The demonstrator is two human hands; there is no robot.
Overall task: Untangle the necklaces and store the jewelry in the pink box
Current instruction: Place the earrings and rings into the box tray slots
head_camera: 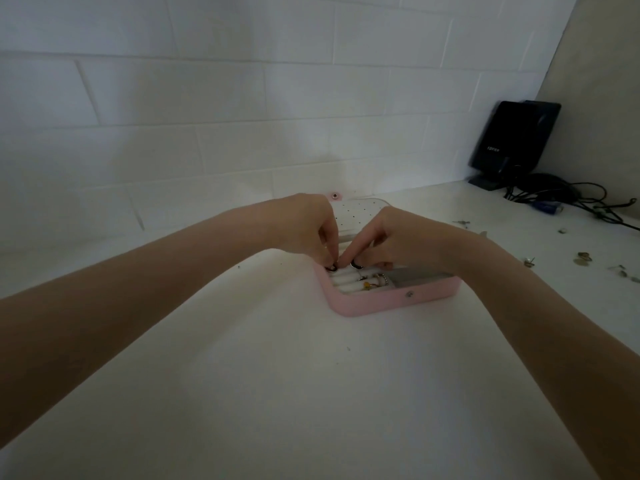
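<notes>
The pink box (381, 304) lies open on the white counter, its white perforated lid (349, 216) tipped back behind my hands. White ring rolls (346, 284) fill its near left part, with a few rings and small gold pieces (372, 282) beside them. My left hand (304, 230) pinches a dark ring (331, 268) at the box's left corner, over the rolls. My right hand (398, 237) reaches in from the right; its forefinger points down next to a second dark ring (356, 263), touching the rolls. The box's right compartments are hidden under my right hand.
Several loose small jewelry pieces (581, 259) lie scattered on the counter at right. A black speaker (512, 140) with tangled cables (568, 199) stands in the back right corner. A white tiled wall rises right behind the box.
</notes>
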